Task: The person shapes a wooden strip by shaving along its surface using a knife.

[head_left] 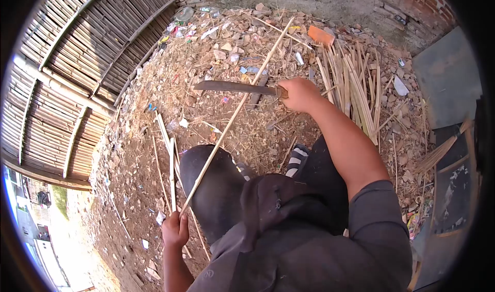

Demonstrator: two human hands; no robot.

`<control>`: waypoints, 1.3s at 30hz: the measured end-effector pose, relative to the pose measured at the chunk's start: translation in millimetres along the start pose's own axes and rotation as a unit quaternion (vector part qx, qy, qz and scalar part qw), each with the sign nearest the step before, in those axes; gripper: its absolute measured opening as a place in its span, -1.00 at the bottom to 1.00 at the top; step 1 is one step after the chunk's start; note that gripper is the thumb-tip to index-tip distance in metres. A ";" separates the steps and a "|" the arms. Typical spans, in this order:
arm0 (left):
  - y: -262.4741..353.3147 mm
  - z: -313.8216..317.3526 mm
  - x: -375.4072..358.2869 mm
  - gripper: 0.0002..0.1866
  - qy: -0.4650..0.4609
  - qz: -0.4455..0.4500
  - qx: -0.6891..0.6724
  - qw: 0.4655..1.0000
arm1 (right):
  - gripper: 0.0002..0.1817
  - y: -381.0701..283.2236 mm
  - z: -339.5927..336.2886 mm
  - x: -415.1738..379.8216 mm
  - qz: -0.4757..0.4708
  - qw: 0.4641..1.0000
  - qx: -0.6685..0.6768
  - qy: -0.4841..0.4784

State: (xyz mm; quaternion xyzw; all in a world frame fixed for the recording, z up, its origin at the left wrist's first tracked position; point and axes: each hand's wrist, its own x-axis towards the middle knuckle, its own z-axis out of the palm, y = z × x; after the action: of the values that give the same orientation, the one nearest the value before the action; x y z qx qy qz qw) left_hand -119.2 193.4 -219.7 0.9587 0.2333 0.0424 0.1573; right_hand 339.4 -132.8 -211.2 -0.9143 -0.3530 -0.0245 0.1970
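My right hand (299, 93) grips the handle of a long knife (234, 87), its blade pointing left over the ground. My left hand (175, 230) holds the near end of a long thin bamboo strip (234, 114). The strip runs up and to the right across my left knee and passes under the knife's blade, its far end lying out among the rubble. I am seated, dark trousers and a striped sandal (296, 160) showing below.
A pile of split bamboo strips (356, 85) lies right of my right hand. Loose strips (167, 152) lie left of my knee. A bamboo fence (67, 75) stands on the left, a brick wall (412, 3) behind. Rubble and litter cover the ground.
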 end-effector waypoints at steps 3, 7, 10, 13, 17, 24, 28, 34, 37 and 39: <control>16.4 -7.7 -4.2 -0.54 0.006 -0.033 0.008 0.999 | -0.80 -1.4 9.1 -4.6 -0.014 1.000 -0.007 0.013; 12.9 -3.3 -2.4 -0.55 -0.010 -0.045 0.009 0.999 | -0.82 -47.2 -1.5 -19.4 -0.133 0.990 -0.034 -0.020; -0.9 5.8 0.1 -0.56 -0.003 -0.033 0.004 0.999 | -0.80 -57.1 3.3 -22.2 -0.191 0.979 -0.064 -0.039; -14.6 4.6 -15.9 -0.57 0.013 -0.026 0.015 0.999 | -0.81 0.3 3.8 -4.0 0.057 0.989 0.123 -0.056; -8.9 -2.3 -21.6 -0.57 0.026 -0.028 -0.005 0.999 | -0.82 23.7 -6.1 -2.2 0.112 0.990 0.081 0.015; -11.2 7.0 -18.4 -0.58 0.032 -0.033 0.017 0.999 | -0.84 -45.8 -12.7 -22.7 -0.099 0.993 -0.017 -0.064; -24.9 20.3 -27.0 -0.59 0.086 -0.007 0.073 0.994 | -0.82 -17.2 -3.9 -11.2 -0.053 0.992 0.073 -0.088; -23.9 24.5 -23.5 -0.62 0.117 0.000 0.104 0.988 | -0.78 -0.4 -10.0 -10.8 0.043 0.993 0.089 -0.064; -23.0 21.4 -19.5 -0.63 0.108 0.021 0.093 0.990 | -0.75 -31.5 -17.8 -21.5 -0.048 0.994 -0.009 -0.101; -32.8 24.0 -22.8 -0.61 0.106 0.024 0.091 0.990 | -0.71 2.9 8.4 -7.9 0.015 0.990 0.100 -0.093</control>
State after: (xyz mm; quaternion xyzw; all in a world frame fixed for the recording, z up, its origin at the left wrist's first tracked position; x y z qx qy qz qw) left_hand -150.0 203.8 -253.2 0.9642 0.2290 0.1265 0.0427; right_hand 334.6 -136.6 -221.4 -0.8936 -0.3564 0.0993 0.2542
